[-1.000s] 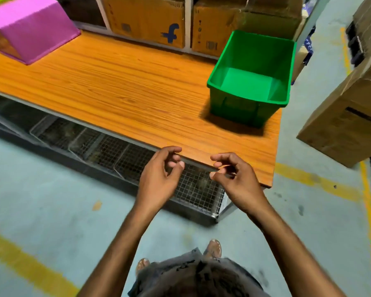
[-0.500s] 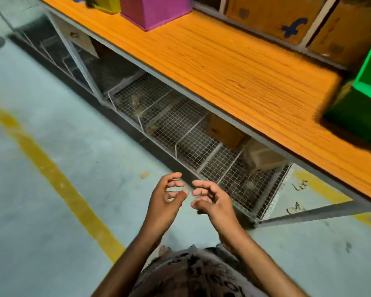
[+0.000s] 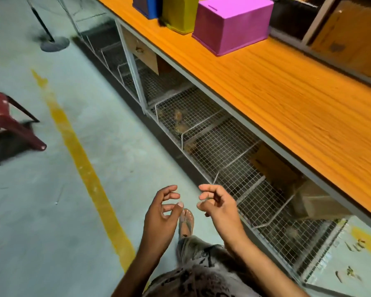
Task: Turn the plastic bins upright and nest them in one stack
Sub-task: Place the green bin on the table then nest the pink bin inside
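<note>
A pink bin [image 3: 231, 24] lies upside down on the orange wooden table [image 3: 287, 93] at the top of the view. To its left stand a yellow bin [image 3: 179, 13] and a blue bin [image 3: 147, 6], both cut off by the frame's top edge. My left hand [image 3: 162, 213] and my right hand [image 3: 217, 207] hang side by side over the floor, well below and in front of the table. Each is empty, with loosely curled fingers held apart. The green bin is out of view.
Wire mesh racks [image 3: 223, 142] run under the table. A yellow line [image 3: 81, 163] crosses the grey floor. A maroon plastic chair [image 3: 7, 125] stands at the left, a round stand base [image 3: 54, 43] further back. Cardboard boxes [image 3: 351, 33] sit behind the table.
The view has swung left along the table: the green bin has left the frame and the pink, yellow and blue bins have come closer. Both hands stay empty and have dropped below the table edge.
</note>
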### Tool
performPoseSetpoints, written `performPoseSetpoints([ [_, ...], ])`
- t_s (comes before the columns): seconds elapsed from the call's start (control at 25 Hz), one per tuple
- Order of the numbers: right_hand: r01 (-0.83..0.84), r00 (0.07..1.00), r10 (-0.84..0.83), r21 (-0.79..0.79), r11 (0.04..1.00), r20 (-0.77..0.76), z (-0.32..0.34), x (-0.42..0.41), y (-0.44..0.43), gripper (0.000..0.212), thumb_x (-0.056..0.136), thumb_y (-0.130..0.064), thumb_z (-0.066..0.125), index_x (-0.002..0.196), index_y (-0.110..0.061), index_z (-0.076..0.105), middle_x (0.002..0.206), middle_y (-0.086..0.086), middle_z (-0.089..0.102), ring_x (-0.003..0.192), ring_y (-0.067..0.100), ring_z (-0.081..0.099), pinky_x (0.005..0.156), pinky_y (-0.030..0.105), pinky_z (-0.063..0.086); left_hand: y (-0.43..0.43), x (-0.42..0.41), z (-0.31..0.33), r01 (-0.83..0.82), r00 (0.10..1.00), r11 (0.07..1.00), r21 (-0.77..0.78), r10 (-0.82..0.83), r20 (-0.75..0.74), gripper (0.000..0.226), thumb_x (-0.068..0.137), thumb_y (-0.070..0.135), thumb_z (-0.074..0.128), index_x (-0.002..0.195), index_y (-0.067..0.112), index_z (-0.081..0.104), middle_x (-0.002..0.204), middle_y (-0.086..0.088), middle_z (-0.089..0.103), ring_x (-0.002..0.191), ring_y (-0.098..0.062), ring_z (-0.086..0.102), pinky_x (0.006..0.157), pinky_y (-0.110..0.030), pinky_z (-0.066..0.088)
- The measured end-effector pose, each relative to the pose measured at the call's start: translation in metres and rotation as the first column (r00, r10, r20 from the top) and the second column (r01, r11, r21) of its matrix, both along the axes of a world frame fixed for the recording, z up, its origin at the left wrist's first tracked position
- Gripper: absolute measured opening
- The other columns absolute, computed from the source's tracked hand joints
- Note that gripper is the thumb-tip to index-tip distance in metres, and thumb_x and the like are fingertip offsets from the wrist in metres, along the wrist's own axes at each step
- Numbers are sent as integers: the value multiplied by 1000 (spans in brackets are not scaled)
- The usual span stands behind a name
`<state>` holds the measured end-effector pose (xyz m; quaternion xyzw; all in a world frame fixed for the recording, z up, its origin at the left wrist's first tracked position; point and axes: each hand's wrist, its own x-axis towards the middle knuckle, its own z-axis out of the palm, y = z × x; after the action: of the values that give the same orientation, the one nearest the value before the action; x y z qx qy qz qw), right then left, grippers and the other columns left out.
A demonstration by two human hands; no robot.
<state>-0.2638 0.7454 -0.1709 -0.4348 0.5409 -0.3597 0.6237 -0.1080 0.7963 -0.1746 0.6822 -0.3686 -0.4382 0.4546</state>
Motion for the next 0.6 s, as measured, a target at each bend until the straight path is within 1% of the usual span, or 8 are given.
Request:
performPoseSetpoints([
  [0.12,-23,1000,24,-52,998,9,4,43,-77,42,81,15,64,108,-16,70,84,-2,61,67,10,50,69,23,46,-66,45,3,-55,998,998,-12,55,22,38,96,9,67,122,36,63,109,12,69,82,-6,67,74,-10,47],
  [0.2,-34,999,35,-119,992,10,16,68,-127,41,82,14,63,109,-15,68,86,1,61,70,13,50,72,25,49,-112,72,13,-90,995,995,-42,91,26,38,96,10,67,121,38,63,110,16,69,86,-9,67,73,-7,46],
  [0.28,-49,999,46,-220,974,-19,33,97,-176,40,84,10,65,110,-19,68,89,0,63,72,12,52,77,30,51,-162,100,28,-105,994,991,-87,109,33,38,96,11,67,120,41,62,109,21,68,88,-6,67,72,-6,45],
  [0.36,-61,996,41,-298,953,-75,49,122,-216,40,85,7,67,111,-23,67,90,-1,65,73,12,55,74,31,51,-206,121,41,-94,994,988,-124,100,45,39,96,10,67,120,40,63,109,22,68,89,-5,68,71,-8,47],
  [0.44,-90,991,49,-357,930,-122,62,147,-251,41,86,2,69,113,-29,66,92,-3,66,76,18,59,73,34,51,-247,143,52,-83,994,983,-163,94,63,40,95,8,68,120,38,63,108,23,67,90,-4,68,70,-11,48],
  [0.48,-98,989,49,-373,923,-139,67,159,-268,42,87,1,69,114,-31,65,93,-5,65,77,17,59,71,33,51,-267,154,55,-71,994,982,-175,85,70,40,95,7,68,120,38,62,108,24,67,90,-4,68,69,-11,48],
  [0.6,-63,990,5,-411,909,-139,75,194,-320,43,89,0,69,115,-34,65,95,-10,64,76,5,59,67,22,50,-333,193,59,-18,997,983,-183,31,69,39,94,8,68,119,38,64,108,24,67,92,-6,68,71,-11,49],
])
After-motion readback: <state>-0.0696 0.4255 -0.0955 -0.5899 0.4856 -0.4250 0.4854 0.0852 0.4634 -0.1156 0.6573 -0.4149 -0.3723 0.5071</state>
